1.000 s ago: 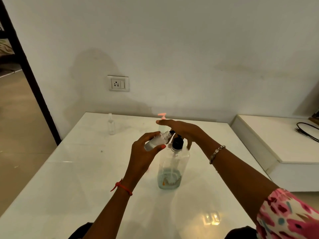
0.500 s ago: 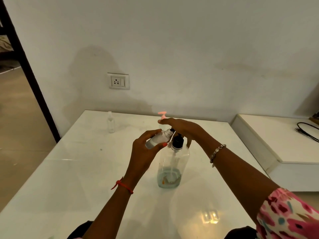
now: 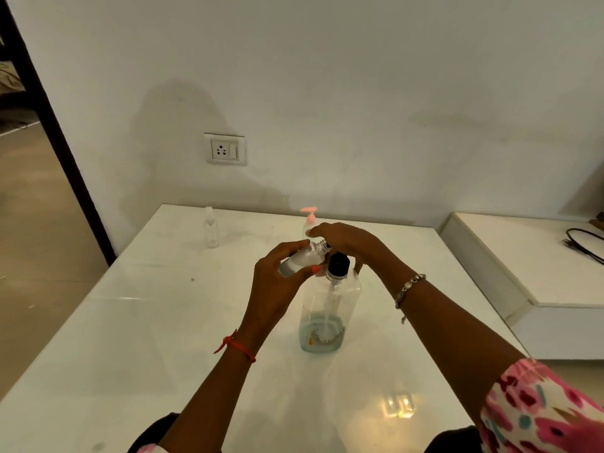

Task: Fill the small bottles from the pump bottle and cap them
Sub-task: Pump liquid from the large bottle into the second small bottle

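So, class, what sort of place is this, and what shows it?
Probably a room in a home: a white table against a plain wall, a wall socket, and a low white ledge.

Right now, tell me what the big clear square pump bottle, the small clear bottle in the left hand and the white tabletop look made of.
Big clear square pump bottle: likely transparent plastic; dip tube shows through. Small clear bottle in the left hand: plastic or glass, unclear; liquid visible inside. White tabletop: glossy, perhaps stone or glass; it mirrors light.

pump bottle (image 3: 330, 305) spout: under right hand (image 3: 343, 241) | pink-topped bottle (image 3: 309, 219): body mostly hidden | cable (image 3: 585, 245): cut by edge
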